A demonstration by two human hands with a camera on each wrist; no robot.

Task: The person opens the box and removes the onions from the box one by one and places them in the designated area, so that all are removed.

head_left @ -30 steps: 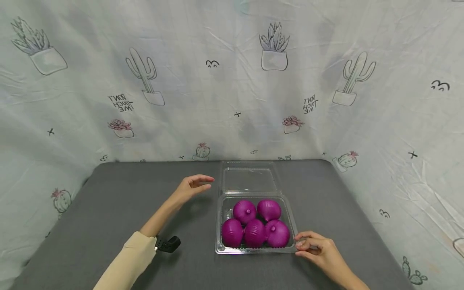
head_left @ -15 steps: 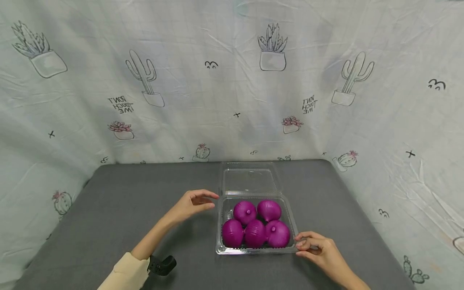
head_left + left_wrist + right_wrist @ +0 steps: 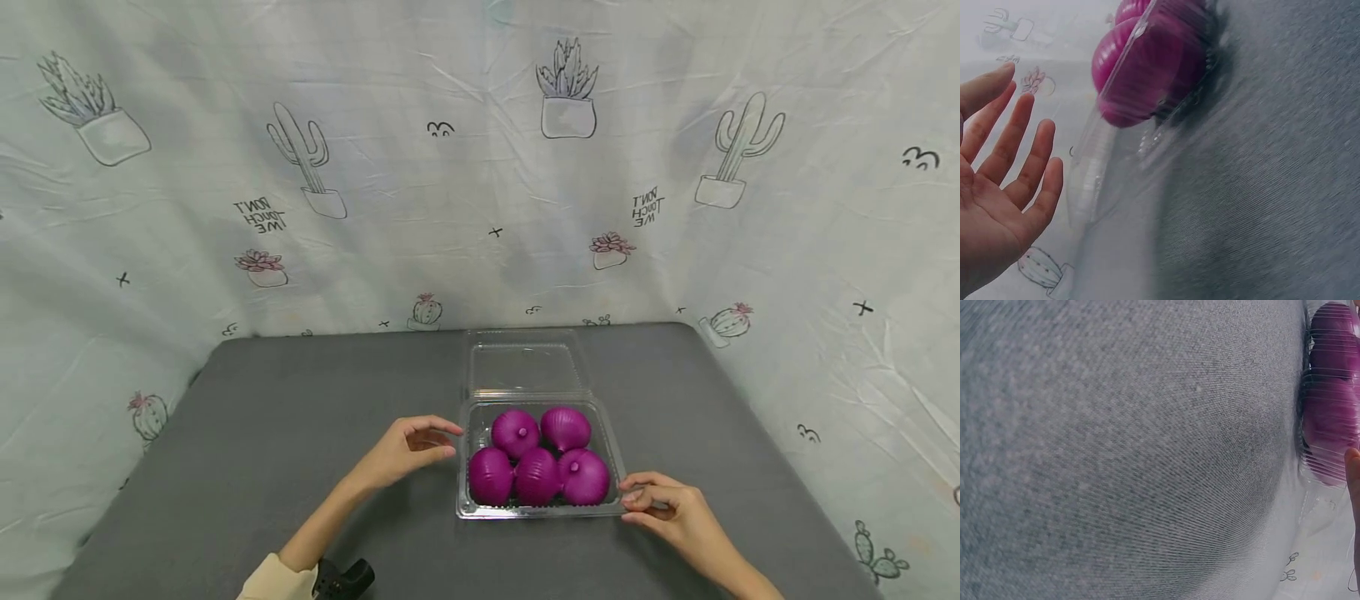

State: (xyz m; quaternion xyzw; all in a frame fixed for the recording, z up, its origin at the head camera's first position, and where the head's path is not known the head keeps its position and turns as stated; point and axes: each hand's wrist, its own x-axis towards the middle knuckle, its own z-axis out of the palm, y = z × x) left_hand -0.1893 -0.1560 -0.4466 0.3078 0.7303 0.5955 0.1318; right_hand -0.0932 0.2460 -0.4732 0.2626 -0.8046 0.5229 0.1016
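At the left, a grey table [image 3: 262, 433] is backed by a pale sheet [image 3: 375, 192] on which potted plants are printed. A cream sleeve [image 3: 279, 579] and a black strap [image 3: 345, 580] are worn on the left arm. The left hand [image 3: 403, 455] is held just beside the left rim of a clear plastic box [image 3: 528, 513]; its fingers are spread and lightly bent, with the thumb held apart, and nothing is gripped. The box is set on the table near its front, slightly right of the middle, with its lid [image 3: 525, 368] laid back behind it. Five purple onions [image 3: 537, 477] are held inside, two at the back and three in front. At the far right, the box's front right corner is pinched between the thumb and bent fingers of the right hand [image 3: 671, 510].
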